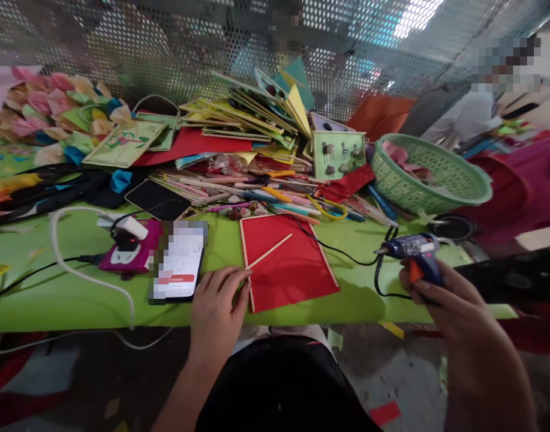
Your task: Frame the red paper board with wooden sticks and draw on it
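Observation:
My right hand (452, 294) grips a blue hot glue gun (414, 246) with an orange trigger, its nozzle pointing left above the table. Bent fingers of my left hand (221, 300) are at the left edge of a red card (288, 282). They close on the lower end of a thin wooden stick (272, 249), which slants up to the right across the card; the fingers partly hide how it is held. Pale sticks line the card's left and right sides, and one shows along its top.
Left of my left hand lie a lit phone (178, 264) and a magenta power socket (131, 255) with cables. Behind are piled sticks and pens (239, 186), card pieces (252, 114), paper flowers (50, 102) and a green basket (436, 186). A black cord crosses the green table (221, 318).

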Motion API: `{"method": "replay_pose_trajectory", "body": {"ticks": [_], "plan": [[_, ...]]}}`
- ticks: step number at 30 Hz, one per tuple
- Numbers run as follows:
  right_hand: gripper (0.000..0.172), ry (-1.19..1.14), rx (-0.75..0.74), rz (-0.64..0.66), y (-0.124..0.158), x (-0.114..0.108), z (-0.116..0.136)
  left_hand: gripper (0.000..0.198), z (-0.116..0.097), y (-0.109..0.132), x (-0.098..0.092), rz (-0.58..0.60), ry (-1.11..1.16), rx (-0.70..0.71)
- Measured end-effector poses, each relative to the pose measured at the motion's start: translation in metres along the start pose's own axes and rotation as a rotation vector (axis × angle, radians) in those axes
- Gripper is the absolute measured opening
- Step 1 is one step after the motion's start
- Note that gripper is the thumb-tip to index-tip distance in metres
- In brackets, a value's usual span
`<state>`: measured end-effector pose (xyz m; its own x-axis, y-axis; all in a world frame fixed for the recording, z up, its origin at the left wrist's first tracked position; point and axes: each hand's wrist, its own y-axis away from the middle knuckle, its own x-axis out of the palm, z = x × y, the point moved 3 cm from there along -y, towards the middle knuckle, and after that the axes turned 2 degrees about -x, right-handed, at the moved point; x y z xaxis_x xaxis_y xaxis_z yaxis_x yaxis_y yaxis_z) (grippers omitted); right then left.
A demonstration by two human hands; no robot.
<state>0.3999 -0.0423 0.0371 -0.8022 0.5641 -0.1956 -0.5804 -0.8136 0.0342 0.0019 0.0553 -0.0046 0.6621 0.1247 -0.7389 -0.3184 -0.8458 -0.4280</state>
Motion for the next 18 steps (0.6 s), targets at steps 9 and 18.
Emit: {"method": "replay_pose_trajectory", "body": {"ticks": [9, 18], "plan": [[0.041, -0.110, 0.031, -0.049, 0.012, 0.002, 0.022, 0.025, -0.066, -0.054, -0.013, 0.032, 0.098, 0.145], [0.042, -0.166, 0.015, -0.019, 0.024, 0.008, 0.043, 0.072, -0.161, -0.134, 0.089, 0.544, 0.343, 0.290]]}}
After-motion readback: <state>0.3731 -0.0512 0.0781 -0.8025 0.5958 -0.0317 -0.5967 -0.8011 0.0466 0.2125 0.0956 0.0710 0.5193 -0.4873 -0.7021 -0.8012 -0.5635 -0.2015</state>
